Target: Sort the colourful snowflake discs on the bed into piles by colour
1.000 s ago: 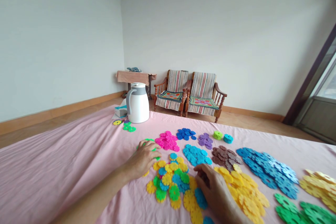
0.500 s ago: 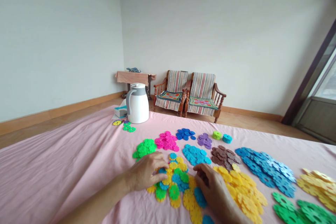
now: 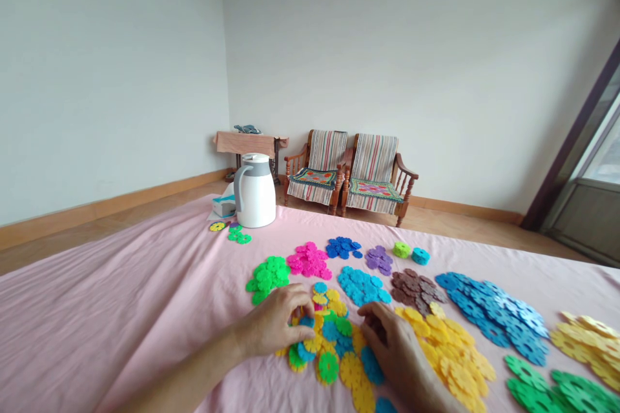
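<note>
My left hand (image 3: 285, 319) is over the left side of a mixed pile of notched plastic discs, with thumb and fingers closed around a blue disc (image 3: 306, 321). Yellow discs (image 3: 314, 341) and a green disc (image 3: 328, 368) lie just beside it. At the pile's right side rests my right hand (image 3: 394, 342), its fingers curled inward; what they hold, if anything, is hidden. Close to its thumb side is another blue disc (image 3: 372, 364). To its right spreads a heap of yellow discs (image 3: 450, 355).
Sorted heaps lie on the pink cloth (image 3: 169, 297): green (image 3: 268, 276), pink (image 3: 309, 261), light blue (image 3: 363, 285), purple (image 3: 378, 260), brown (image 3: 416, 289) and large blue discs (image 3: 494, 313). A white jug (image 3: 256, 197) stands behind. Two wooden armchairs (image 3: 372, 174) are against the wall.
In the mixed pile some discs have shifted: a green one lies lower and a bit of pink now shows near the top. My left hand has moved slightly right; my right hand is nearly still.
</note>
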The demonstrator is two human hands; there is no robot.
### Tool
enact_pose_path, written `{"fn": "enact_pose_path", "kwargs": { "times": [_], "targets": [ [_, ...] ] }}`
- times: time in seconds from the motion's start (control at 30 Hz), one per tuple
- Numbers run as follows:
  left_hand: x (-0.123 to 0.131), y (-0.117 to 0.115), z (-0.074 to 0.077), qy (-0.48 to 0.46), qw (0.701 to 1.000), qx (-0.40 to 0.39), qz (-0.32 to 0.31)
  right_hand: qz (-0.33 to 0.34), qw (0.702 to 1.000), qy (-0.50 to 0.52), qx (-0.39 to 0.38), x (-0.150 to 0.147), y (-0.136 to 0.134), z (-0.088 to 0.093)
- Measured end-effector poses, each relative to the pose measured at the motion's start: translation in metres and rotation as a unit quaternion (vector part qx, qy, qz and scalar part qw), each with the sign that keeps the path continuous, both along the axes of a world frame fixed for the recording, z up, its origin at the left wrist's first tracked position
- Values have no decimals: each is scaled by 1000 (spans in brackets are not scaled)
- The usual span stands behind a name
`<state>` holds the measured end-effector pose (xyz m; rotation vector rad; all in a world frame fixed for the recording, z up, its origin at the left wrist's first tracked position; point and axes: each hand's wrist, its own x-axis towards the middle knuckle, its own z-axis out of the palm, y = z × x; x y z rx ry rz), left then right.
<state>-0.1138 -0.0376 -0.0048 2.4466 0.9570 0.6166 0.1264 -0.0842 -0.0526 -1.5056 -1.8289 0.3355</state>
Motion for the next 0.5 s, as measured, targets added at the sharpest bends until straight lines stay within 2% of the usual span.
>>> {"fn": "enact_pose_path", "kwargs": {
  "times": [0.23,0.4,0.5],
  "targets": [
    [6,-4,-3,1,999,42,19,-10,1000,-3,-2,-1,0,2],
    [7,2,-5,-55,994,64,75,-22,1000,8,-7,-1,-4,5],
    [8,9,-6,-90,990,40,100,-26,999,27,-6,1,-7,8]
  ]
}}
